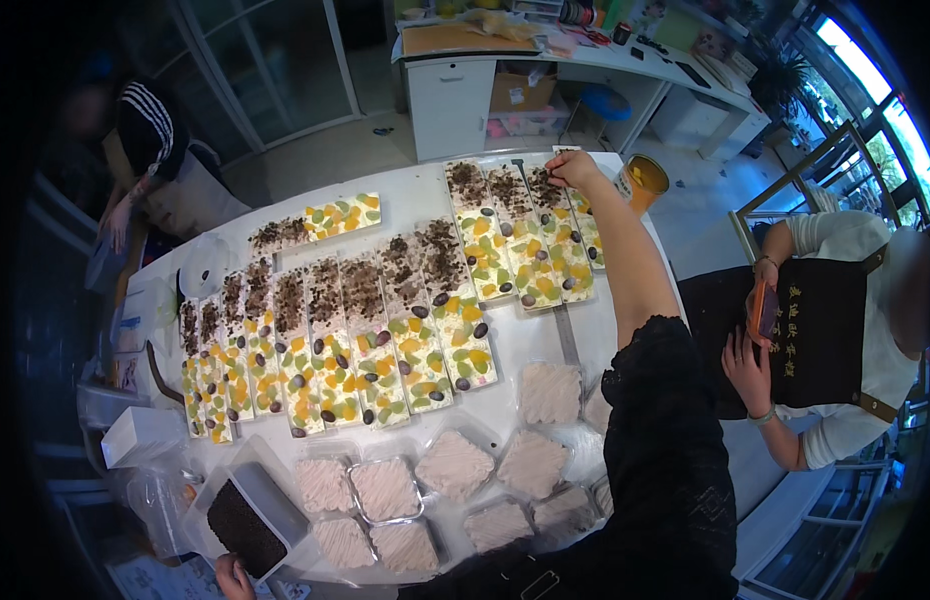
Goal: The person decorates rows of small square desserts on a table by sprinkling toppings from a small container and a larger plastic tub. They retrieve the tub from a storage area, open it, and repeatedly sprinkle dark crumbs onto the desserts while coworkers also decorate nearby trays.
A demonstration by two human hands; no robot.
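My right hand (579, 171) reaches over the far end of a rectangular cake (561, 247), its fingertips pinched together just above dark crumbs. Whether crumbs are between the fingers is hidden. Several such cakes stand in rows, half topped with dark crumbs, half with green and orange fruit pieces and dark grapes. At the lower left my left hand (234, 577) grips the near edge of a translucent plastic tub (276, 491). Dark crumbs (249, 529) lie inside this tub, which looks tilted.
Square plastic boxes of pinkish cream (386, 489) cover the near side of the white table (510, 341). An orange tin (645, 184) stands at the far right corner. One person (802, 330) stands at right holding an orange-and-purple object; another person (164, 150) is at far left.
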